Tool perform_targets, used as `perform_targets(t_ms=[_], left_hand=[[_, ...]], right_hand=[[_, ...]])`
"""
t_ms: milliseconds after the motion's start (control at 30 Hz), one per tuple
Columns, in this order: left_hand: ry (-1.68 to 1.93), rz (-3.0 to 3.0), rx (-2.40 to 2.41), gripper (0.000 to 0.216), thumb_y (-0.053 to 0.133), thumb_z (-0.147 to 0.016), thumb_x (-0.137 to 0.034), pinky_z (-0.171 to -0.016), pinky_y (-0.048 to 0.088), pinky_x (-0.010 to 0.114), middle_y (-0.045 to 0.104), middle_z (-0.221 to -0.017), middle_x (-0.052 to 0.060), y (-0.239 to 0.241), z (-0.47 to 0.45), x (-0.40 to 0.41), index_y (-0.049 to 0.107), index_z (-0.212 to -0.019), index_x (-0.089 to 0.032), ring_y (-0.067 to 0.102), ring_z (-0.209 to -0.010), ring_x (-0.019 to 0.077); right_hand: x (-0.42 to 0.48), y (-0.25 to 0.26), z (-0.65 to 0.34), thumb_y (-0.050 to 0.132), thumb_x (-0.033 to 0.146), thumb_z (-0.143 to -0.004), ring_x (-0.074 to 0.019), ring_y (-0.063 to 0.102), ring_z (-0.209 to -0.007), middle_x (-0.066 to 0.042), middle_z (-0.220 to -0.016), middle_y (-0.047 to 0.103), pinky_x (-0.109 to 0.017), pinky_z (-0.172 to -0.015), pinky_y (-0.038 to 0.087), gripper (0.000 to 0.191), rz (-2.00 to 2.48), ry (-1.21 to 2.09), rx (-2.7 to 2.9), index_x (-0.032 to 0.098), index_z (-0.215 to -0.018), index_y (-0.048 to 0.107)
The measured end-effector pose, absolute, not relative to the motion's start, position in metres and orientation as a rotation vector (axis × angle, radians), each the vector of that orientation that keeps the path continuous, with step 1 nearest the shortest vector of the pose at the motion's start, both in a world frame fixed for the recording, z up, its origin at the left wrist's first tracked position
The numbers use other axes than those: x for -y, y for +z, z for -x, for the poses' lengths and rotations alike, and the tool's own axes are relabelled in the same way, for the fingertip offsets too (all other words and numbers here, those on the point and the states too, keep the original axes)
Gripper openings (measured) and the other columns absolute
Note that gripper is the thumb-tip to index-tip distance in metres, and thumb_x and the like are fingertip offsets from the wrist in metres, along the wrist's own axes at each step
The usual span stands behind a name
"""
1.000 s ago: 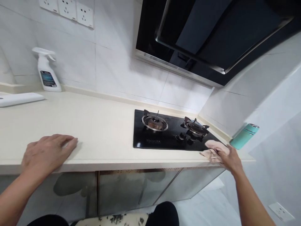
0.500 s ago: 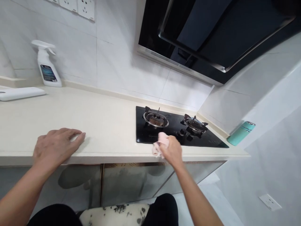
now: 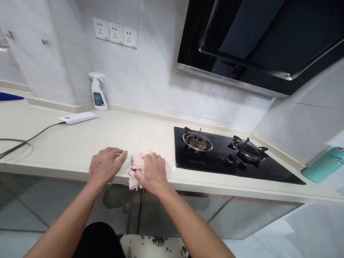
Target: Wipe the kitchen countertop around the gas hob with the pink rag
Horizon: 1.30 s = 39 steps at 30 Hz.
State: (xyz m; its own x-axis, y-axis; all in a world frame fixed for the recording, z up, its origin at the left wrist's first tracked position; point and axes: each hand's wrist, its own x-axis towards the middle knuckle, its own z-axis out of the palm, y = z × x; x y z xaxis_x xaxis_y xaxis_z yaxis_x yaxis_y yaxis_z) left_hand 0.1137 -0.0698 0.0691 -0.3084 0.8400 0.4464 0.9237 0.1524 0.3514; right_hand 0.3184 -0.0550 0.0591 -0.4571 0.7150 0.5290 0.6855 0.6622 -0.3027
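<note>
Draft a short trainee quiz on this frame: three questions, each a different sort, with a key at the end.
1. Count: how many burners does the hob have?

2. Multiple choice: what does the right hand hold?
a) a spray bottle
b) a pink cloth
c) a green flask

3. True or false: the left hand lies on the hob.

Key:
1. Two.
2. b.
3. False; it is on the counter, left of the cloth.
</note>
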Motion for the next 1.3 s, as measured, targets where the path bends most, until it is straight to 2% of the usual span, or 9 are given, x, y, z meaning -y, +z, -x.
perform_targets(t_ms=[167, 300, 467, 600, 733, 867, 1000, 1133, 1300], left_hand=[[-1.138, 1.73, 2.258, 0.055, 0.033, -0.096, -0.056, -0.102, 0.048, 0.04, 0.076, -0.122, 0.01, 0.068, -0.105, 0.073, 0.075, -0.103, -0.021, 0.066, -0.12, 0.0298], [-1.396, 1.683, 2.291, 0.054, 0.035, -0.094, -0.06, -0.097, 0.051, 0.035, 0.078, -0.118, 0.006, 0.069, -0.098, 0.08, 0.075, -0.099, -0.024, 0.069, -0.116, 0.0266], [-1.295, 1.725, 2.348, 0.048, 0.044, -0.091, -0.061, -0.09, 0.053, 0.035, 0.08, -0.114, 0.005, 0.068, -0.098, 0.084, 0.075, -0.098, -0.025, 0.073, -0.105, 0.0272], [-1.15, 1.79, 2.288, 0.047, 0.042, -0.091, -0.06, -0.09, 0.051, 0.035, 0.081, -0.108, 0.004, 0.07, -0.106, 0.082, 0.076, -0.095, -0.027, 0.073, -0.105, 0.0275], [-1.114, 1.78, 2.28, 0.051, 0.041, -0.091, -0.06, -0.092, 0.05, 0.037, 0.081, -0.11, 0.005, 0.07, -0.111, 0.082, 0.077, -0.098, -0.025, 0.072, -0.108, 0.0288], [-1.116, 1.778, 2.268, 0.05, 0.041, -0.091, -0.059, -0.092, 0.05, 0.037, 0.081, -0.111, 0.005, 0.068, -0.11, 0.083, 0.077, -0.099, -0.025, 0.071, -0.11, 0.0285], [-1.105, 1.783, 2.287, 0.051, 0.04, -0.091, -0.06, -0.092, 0.05, 0.037, 0.08, -0.111, 0.005, 0.068, -0.109, 0.084, 0.077, -0.1, -0.025, 0.072, -0.108, 0.0282], [-1.111, 1.802, 2.285, 0.052, 0.04, -0.092, -0.061, -0.094, 0.049, 0.038, 0.08, -0.113, 0.004, 0.069, -0.112, 0.082, 0.078, -0.1, -0.026, 0.071, -0.109, 0.0291], [-1.127, 1.822, 2.267, 0.049, 0.043, -0.092, -0.061, -0.098, 0.05, 0.041, 0.079, -0.113, 0.004, 0.07, -0.111, 0.078, 0.077, -0.099, -0.026, 0.071, -0.111, 0.0308]], right_hand=[[0.055, 0.06, -0.301, 0.063, 0.035, -0.075, -0.0238, 0.063, -0.095, -0.004, -0.102, 0.066, -0.038, -0.087, 0.052, 0.035, 0.887, 0.69, 1.848, 0.023, -0.107, 0.057], [0.026, 0.086, -0.313, 0.047, 0.046, -0.086, -0.0204, 0.067, -0.089, -0.004, -0.101, 0.068, -0.032, -0.076, 0.057, 0.036, 0.811, 0.993, 1.515, 0.023, -0.114, 0.048], [-0.028, 0.107, -0.384, 0.031, 0.053, -0.094, -0.0235, 0.067, -0.109, -0.011, -0.125, 0.064, -0.036, -0.085, 0.058, 0.052, 0.914, 0.855, 1.481, 0.022, -0.134, 0.043], [-0.052, 0.093, -0.467, 0.046, 0.047, -0.087, -0.0305, 0.064, -0.112, -0.015, -0.118, 0.065, -0.046, -0.095, 0.054, 0.05, 1.171, 0.698, 1.571, 0.016, -0.124, 0.06], [-0.056, 0.09, -0.516, 0.05, 0.032, -0.083, -0.028, 0.057, -0.128, -0.016, -0.14, 0.057, -0.045, -0.111, 0.045, 0.054, 1.303, 0.497, 1.763, 0.017, -0.134, 0.062], [-0.056, 0.095, -0.505, 0.041, 0.038, -0.099, -0.0221, 0.054, -0.135, -0.009, -0.144, 0.061, -0.039, -0.117, 0.04, 0.044, 1.299, 0.381, 2.033, 0.024, -0.13, 0.069], [-0.046, 0.079, -0.474, 0.066, 0.055, -0.091, -0.0333, 0.046, -0.141, -0.014, -0.149, 0.056, -0.048, -0.116, 0.037, 0.058, 1.422, 0.225, 2.164, 0.022, -0.138, 0.065], [-0.02, 0.061, -0.455, 0.06, 0.052, -0.098, -0.0362, 0.041, -0.142, -0.016, -0.156, 0.045, -0.051, -0.117, 0.033, 0.053, 1.485, 0.076, 2.191, 0.024, -0.142, 0.062], [0.015, 0.058, -0.409, 0.061, 0.045, -0.098, -0.0356, 0.042, -0.137, -0.016, -0.15, 0.05, -0.049, -0.116, 0.034, 0.047, 1.388, 0.018, 2.286, 0.023, -0.139, 0.063]])
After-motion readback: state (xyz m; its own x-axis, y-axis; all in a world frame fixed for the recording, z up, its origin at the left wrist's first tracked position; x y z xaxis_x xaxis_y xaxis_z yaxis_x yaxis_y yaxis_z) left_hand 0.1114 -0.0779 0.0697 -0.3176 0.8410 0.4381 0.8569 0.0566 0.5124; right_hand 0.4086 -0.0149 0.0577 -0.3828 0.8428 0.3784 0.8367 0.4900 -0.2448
